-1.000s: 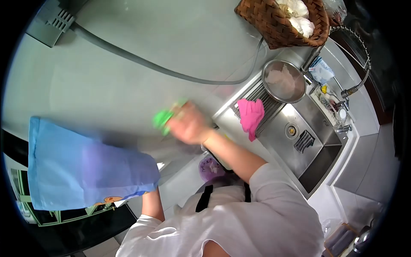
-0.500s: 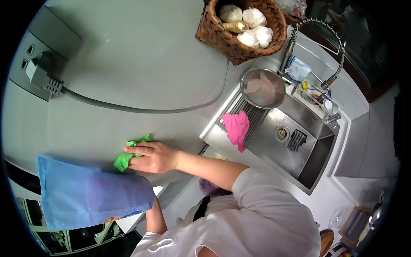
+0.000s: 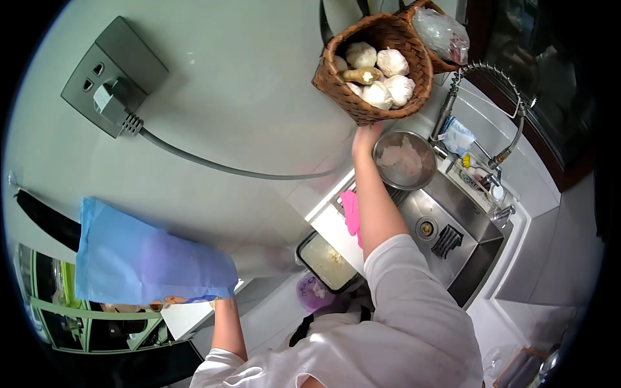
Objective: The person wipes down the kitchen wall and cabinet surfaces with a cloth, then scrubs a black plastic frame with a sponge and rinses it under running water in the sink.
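1. At the left of the frame, the large blue soft-sided bag (image 3: pixel 155 253) has its long axis nearly level, tipping slightly down rightward, its narrower end above the bare left forearm (image 3: pixel 230 326).
2. The left hand is hidden by it; I cannot tell its fingers' state.
3. At upper centre-right, the right hand (image 3: pixel 367 134) appears mid-reach behind the brown woven basket (image 3: pixel 341 97), fingers hidden, state unclear; moving there calls for clearing the round steel bowl (image 3: pixel 422 178) just beside.

We read no text, label, brand or number; the print along the blue fabric (image 3: pixel 152 255) is illegible.
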`<state>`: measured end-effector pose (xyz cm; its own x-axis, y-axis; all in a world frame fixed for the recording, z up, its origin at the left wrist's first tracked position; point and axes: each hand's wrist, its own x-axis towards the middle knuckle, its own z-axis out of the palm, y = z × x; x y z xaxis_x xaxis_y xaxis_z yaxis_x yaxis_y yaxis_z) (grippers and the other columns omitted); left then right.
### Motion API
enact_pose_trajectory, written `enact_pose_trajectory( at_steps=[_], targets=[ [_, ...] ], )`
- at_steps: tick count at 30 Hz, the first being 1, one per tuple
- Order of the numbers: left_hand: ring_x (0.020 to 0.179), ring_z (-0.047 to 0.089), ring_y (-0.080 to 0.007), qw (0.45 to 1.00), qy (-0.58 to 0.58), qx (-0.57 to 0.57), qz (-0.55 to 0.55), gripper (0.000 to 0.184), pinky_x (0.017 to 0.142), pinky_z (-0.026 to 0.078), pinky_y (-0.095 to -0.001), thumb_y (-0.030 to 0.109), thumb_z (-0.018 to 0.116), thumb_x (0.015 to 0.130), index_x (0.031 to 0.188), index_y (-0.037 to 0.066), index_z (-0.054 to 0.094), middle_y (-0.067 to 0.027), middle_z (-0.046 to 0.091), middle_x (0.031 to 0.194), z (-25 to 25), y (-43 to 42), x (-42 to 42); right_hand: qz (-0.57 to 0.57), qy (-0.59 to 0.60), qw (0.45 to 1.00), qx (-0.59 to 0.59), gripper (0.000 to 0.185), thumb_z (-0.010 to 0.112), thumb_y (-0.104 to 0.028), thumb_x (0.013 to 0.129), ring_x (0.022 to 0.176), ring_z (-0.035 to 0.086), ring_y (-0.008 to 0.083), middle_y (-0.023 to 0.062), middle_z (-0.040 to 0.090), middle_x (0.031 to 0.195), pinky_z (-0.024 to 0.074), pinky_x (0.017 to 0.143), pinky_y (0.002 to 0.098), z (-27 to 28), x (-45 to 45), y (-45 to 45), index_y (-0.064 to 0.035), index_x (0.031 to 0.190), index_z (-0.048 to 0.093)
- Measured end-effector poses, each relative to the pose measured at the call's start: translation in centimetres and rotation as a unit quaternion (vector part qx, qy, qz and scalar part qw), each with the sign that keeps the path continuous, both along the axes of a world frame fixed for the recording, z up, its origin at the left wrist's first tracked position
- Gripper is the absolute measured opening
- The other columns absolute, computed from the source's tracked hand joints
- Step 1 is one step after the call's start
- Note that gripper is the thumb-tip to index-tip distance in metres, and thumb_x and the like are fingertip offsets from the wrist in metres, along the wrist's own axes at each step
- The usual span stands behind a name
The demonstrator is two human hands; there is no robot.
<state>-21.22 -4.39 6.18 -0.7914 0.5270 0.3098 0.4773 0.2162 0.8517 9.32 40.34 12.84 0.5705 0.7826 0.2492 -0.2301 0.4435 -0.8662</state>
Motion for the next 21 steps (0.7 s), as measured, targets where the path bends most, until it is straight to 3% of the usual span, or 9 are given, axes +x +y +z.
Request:
enact_pose_trajectory(
  at_steps=[4, 6, 12, 14, 15, 17, 18, 20, 21],
  targets=[
    [0.098, 0.059, -0.0223, 1.0, 0.0, 0.021, 0.006, 0.031, 0.087, 0.047, -0.0376, 0.014, 0.051, 0.093, 0.118, -0.004, 0.051, -0.0128, 0.061, 0.108, 1.3, 0.8, -0.2, -0.002, -0.002, 0.996, -0.089, 0.041, 0.046, -0.011, 0.095, 0.122, 0.046, 0.0402, 0.0285, 0.047, 0.134, 0.0339, 0.105, 0.0404, -7.8, -1.9, 0.0, 0.01, 0.131, 0.044],
    [0.098, 0.059, -0.0223, 0.999, 0.0, 0.031, 0.011, 0.031, 0.086, 0.047, -0.0376, 0.014, 0.051, 0.093, 0.118, -0.004, 0.051, -0.0128, 0.061, 0.108, 2.0, 1.0, -0.4, 0.01, -0.088, 0.984, -0.153, 0.043, 0.045, -0.012, 0.095, 0.124, 0.045, 0.0414, 0.0301, 0.045, 0.135, 0.0332, 0.106, 0.0425, -8.9, -3.5, -4.5, 0.0113, 0.131, 0.042],
    [0.098, 0.059, -0.0222, 0.998, -0.014, 0.063, 0.022, 0.031, 0.086, 0.047, -0.0376, 0.014, 0.051, 0.093, 0.119, -0.003, 0.051, -0.0127, 0.061, 0.108, 2.8, 1.1, 0.4, 0.061, -0.128, 0.959, -0.245, 0.047, 0.044, -0.012, 0.093, 0.129, 0.038, 0.0458, 0.0341, 0.042, 0.135, 0.0256, 0.112, 0.0468, -13.2, -11.8, -18.2, 0.0154, 0.131, 0.039],
    [0.098, 0.059, -0.0222, 0.996, -0.028, 0.083, 0.028, 0.031, 0.086, 0.047, -0.0376, 0.014, 0.051, 0.093, 0.119, -0.003, 0.051, -0.0127, 0.061, 0.107, 3.1, 1.1, 0.7, 0.034, -0.183, 0.952, -0.244, 0.044, 0.05, -0.015, 0.091, 0.118, 0.05, 0.0407, 0.0312, 0.052, 0.124, 0.0375, 0.103, 0.0458, -14.3, -14.5, -21.7, 0.0152, 0.123, 0.047],
    [0.098, 0.059, -0.0222, 0.994, -0.037, 0.1, 0.031, 0.031, 0.086, 0.047, -0.0376, 0.014, 0.051, 0.093, 0.119, -0.003, 0.051, -0.0127, 0.061, 0.107, 3.4, 1.0, 0.8, 0.144, -0.078, 0.938, -0.305, 0.041, 0.051, -0.015, 0.09, 0.112, 0.053, 0.0377, 0.0282, 0.055, 0.118, 0.0409, 0.098, 0.0442, -13.3, -13.0, -22.4, 0.0139, 0.119, 0.05],
    [0.098, 0.059, -0.0221, 0.986, -0.064, 0.149, 0.044, 0.031, 0.086, 0.047, -0.0376, 0.015, 0.051, 0.093, 0.119, -0.003, 0.051, -0.0126, 0.061, 0.107, 3.8, 0.2, 1.1, 0.35, 0.134, 0.84, -0.393, 0.034, 0.054, -0.015, 0.088, 0.1, 0.06, 0.0316, 0.0222, 0.062, 0.106, 0.0476, 0.087, 0.0409, -10.0, -8.8, -23.2, 0.0113, 0.109, 0.057],
    [0.098, 0.059, -0.0221, 0.979, -0.083, 0.181, 0.052, 0.031, 0.086, 0.048, -0.0376, 0.015, 0.051, 0.093, 0.119, -0.003, 0.051, -0.0126, 0.061, 0.107, 4.0, -0.1, 1.4, 0.26, 0.378, 0.803, -0.381, 0.023, 0.054, -0.014, 0.087, 0.085, 0.061, 0.021, 0.0123, 0.063, 0.092, 0.0489, 0.073, 0.0341, -13.2, -9.6, -21.5, 0.0048, 0.098, 0.061],
    [0.098, 0.059, -0.0221, 0.959, -0.121, 0.242, 0.081, 0.031, 0.086, 0.048, -0.0376, 0.015, 0.051, 0.093, 0.119, -0.003, 0.051, -0.0126, 0.061, 0.107, 4.8, -1.4, 2.0, 0.256, 0.453, 0.815, -0.255, 0.014, 0.05, -0.011, 0.088, 0.077, 0.062, 0.0211, 0.0089, 0.062, 0.089, 0.051, 0.067, 0.0331, -8.8, -3.7, -20.1, -0.0014, 0.092, 0.059],
    [0.098, 0.059, -0.0221, 0.95, -0.133, 0.262, 0.104, 0.031, 0.085, 0.048, -0.0375, 0.015, 0.051, 0.093, 0.119, -0.003, 0.051, -0.0126, 0.061, 0.107, 5.5, -1.8, 2.4, 0.247, 0.433, 0.841, -0.211, 0.018, 0.053, -0.01, 0.086, 0.082, 0.06, 0.0175, 0.0068, 0.061, 0.092, 0.0491, 0.071, 0.031, -7.7, -1.6, -19.3, -0.001, 0.1, 0.06]
  ],
)
